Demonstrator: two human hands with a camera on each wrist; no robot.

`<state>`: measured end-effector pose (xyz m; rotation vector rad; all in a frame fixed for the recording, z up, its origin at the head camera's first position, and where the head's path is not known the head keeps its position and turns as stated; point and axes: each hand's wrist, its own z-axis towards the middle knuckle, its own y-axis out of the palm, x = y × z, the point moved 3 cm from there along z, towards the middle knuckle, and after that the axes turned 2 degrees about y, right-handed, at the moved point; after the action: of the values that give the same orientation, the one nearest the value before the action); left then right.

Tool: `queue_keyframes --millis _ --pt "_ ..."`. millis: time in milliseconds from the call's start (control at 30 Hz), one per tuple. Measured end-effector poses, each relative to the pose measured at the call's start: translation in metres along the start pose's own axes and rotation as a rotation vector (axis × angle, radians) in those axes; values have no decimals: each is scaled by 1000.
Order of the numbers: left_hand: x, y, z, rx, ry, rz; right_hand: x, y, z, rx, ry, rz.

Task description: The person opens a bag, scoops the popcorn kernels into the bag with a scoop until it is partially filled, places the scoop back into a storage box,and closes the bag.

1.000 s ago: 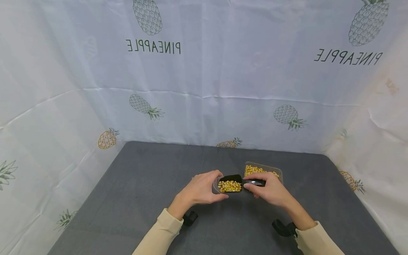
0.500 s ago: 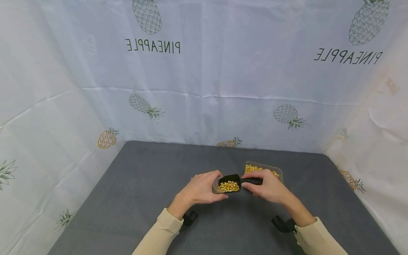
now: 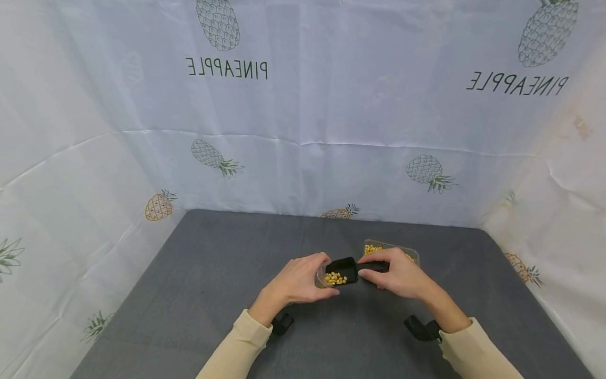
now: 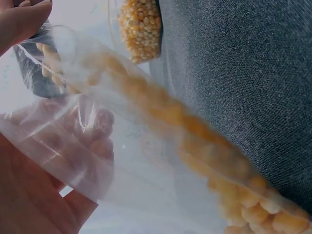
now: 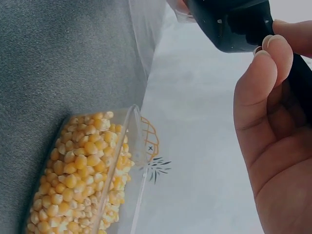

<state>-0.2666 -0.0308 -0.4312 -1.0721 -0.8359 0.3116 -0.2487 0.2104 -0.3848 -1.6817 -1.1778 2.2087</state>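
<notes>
Two hands, one scoop of corn

Left hand (image 3: 297, 281) grips a clear tub (image 3: 322, 278) on the bench (image 3: 199, 273). Right hand (image 3: 400, 276) pinches a black scoop (image 3: 347, 268), tilted over it, corn (image 3: 335, 278) inside. Another corn tub (image 3: 413, 255) sits behind.

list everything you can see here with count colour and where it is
scoop: 1, black, tilted over the small container, right hand on its handle
small container: 1, clear, table centre, in the left hand's grip
tray: 1, clear, behind the right hand
corn kernels: many, yellow, in tray, scoop and small container
table: 1, grey
backdrop: white, pineapple print, behind and beside the table
left hand: grips the small container
right hand: grips the scoop
sleeves: 2, cream
</notes>
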Motion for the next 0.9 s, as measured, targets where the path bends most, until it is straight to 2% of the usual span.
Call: queue_keyframes --millis 400,733,900 --pt "2 -1 -1 24 12 -32 -11 -7 0 12 -74 -90" --pt "4 -4 -1 65 44 -45 -11 -11 -5 51 -38 -49" --pt "4 -4 -1 86 61 -50 -6 -13 -9 44 19 25"
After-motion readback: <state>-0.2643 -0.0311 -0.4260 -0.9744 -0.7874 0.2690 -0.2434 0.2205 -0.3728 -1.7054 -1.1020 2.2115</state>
